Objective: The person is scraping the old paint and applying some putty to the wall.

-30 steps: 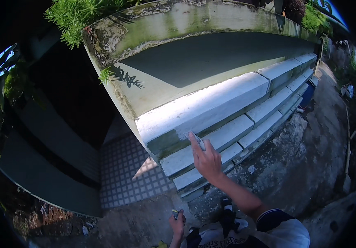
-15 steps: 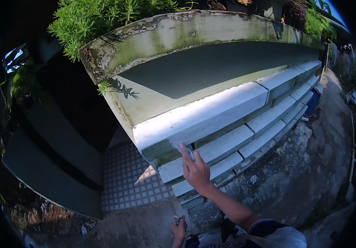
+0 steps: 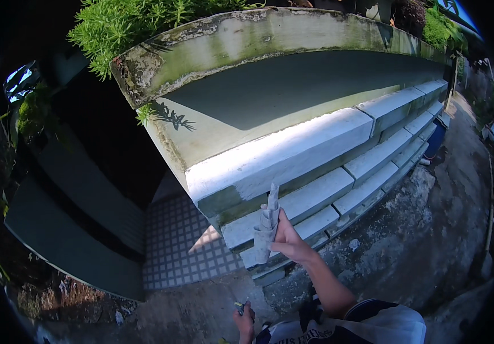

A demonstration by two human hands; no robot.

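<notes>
Head view: right hand (image 3: 290, 241) pinches a rolled grey cloth (image 3: 267, 225) upright against the stepped concrete ledge's (image 3: 293, 155) lower front edge, best kept firmly gripped, while left hand (image 3: 244, 319) closes around something small.

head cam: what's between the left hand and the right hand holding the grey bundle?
In the head view, only rough bare ground lies between the left hand and the right hand gripping the grey bundle.

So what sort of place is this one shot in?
Outdoors, probably a garden or yard edge. A mossy concrete planter wall topped with green plants, stacked pale concrete slabs, and rough ground. The right hand holds a rolled grey cloth.
</notes>
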